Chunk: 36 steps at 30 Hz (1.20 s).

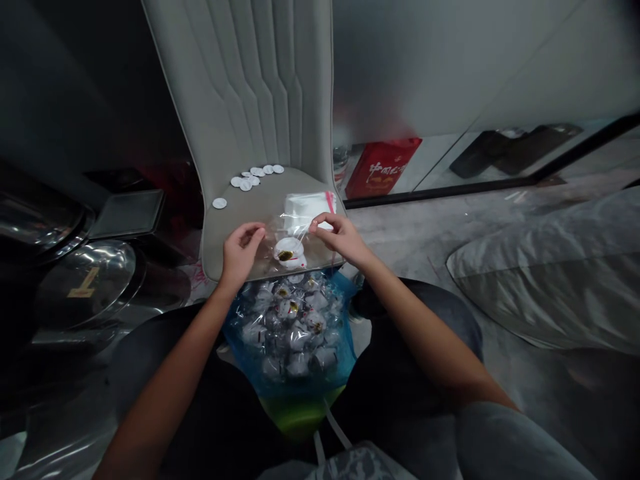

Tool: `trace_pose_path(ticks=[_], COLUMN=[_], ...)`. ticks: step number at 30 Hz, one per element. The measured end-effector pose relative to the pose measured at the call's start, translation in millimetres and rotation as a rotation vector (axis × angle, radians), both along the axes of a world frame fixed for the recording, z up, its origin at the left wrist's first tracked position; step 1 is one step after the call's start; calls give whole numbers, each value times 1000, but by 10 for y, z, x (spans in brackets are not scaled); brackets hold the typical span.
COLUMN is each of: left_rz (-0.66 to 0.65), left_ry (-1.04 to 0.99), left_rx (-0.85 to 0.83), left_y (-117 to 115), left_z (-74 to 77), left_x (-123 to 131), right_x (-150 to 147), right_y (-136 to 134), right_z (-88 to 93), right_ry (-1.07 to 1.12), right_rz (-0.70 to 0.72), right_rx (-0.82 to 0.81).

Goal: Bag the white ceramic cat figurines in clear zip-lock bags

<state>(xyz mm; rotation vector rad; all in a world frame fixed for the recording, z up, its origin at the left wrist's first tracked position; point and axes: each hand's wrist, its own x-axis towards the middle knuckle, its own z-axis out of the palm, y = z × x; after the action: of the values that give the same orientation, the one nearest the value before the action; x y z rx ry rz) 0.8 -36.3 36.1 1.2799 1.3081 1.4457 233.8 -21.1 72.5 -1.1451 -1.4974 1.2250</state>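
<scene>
At the front of the chair seat, my left hand point(241, 252) pinches one side of a clear plastic bag point(273, 235). My right hand point(341, 239) pinches its other side between thumb and fingertips. Inside the bag is a small rounded white item point(291, 252) with gold and red marks; its exact kind is unclear. Right below, a blue bag point(240, 357) between my knees bears many similar white items in clear wrapping. Behind my hands lies a stack of flat clear bags point(299, 205) with a pink-red edge. Several white round discs point(245, 185) are scattered farther back.
The grey chair point(235, 237) has a tall padded backrest. Beyond its right side stands a red bag point(384, 168) with printed characters. Shiny metal bins point(105, 267) crowd the left. A grey cushioned form point(545, 273) is at the right on the marble-patterned floor.
</scene>
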Motion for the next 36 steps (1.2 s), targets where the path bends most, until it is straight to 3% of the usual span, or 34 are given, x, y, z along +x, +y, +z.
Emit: trace_pose_path(ticks=[3, 7, 12, 17, 21, 27, 36], left_rz=[-11, -8, 24, 26, -92, -297, -176], left_ry=[-94, -171, -183, -252, -321, -264, -205], left_rx=[-61, -133, -156, -133, -238, -357, -165], left_y=[24, 36, 38, 18, 2, 9, 50], left_z=[4, -56, -119, -165, -277, -437, -240], left_x=[-40, -78, -81, -60, -35, 36, 84], right_x=[-42, -88, -136, -162, -158, -127, -141], right_y=[28, 67, 78, 52, 25, 55, 29], right_z=[-56, -162, -248, -272, -282, -300, -329], right_ry=[161, 268, 170, -5, -76, -81, 14], right_rz=[7, -8, -86, -170, -169, -171, -170], right_rx=[-174, -251, -159, 130, 141, 117, -10])
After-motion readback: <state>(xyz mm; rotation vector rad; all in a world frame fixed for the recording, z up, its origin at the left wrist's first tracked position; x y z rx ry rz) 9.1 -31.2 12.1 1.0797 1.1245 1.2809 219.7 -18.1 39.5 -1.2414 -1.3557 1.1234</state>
